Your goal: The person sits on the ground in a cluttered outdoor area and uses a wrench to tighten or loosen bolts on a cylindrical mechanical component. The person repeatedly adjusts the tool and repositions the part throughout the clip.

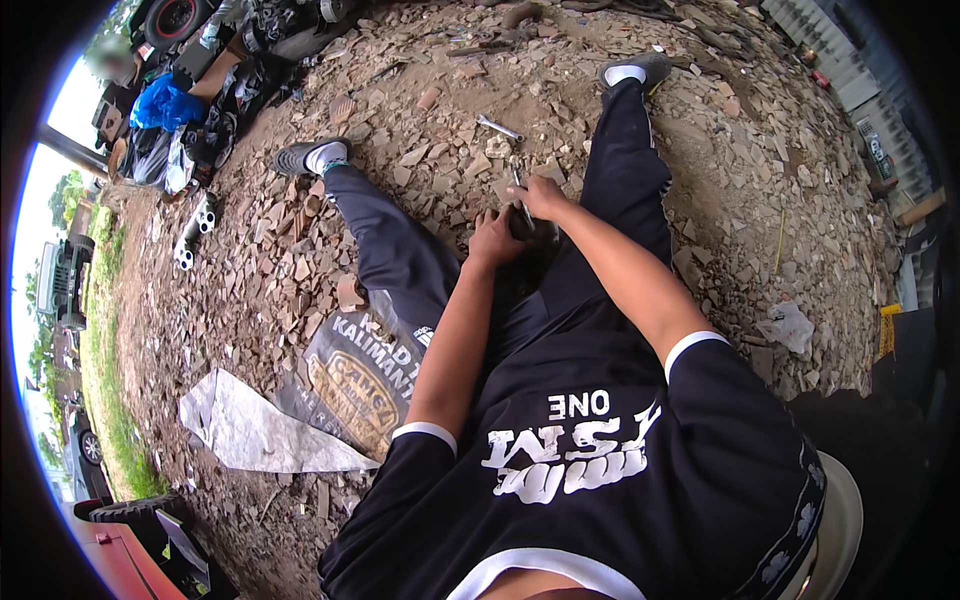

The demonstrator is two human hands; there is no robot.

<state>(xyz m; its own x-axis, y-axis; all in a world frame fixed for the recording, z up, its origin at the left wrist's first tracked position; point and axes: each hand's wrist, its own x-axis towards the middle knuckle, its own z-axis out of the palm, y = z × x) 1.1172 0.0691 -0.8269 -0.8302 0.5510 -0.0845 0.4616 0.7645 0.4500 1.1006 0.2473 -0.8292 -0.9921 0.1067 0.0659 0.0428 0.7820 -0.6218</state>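
Between my legs, my left hand [495, 238] is closed around the side of a dark, roundish part [522, 224] that it mostly covers. Just beyond it, my right hand [541, 197] grips a slim, shiny metal tool [518, 180], whose kind I cannot make out. The tool stands over the dark part; whether they touch is hidden by my fingers. A loose metal wrench [500, 129] lies on the rubble past my hands, near a pale chunk of stone [498, 148].
Broken tile and stone cover the ground [420, 120]. A printed sack [350, 370] and a white sheet [255, 425] lie by my left leg. Bags and scrap, with a blue bag [165, 103], are heaped far left. A silver metal part [195, 230] lies nearer. Crumpled plastic [787, 328] is at right.
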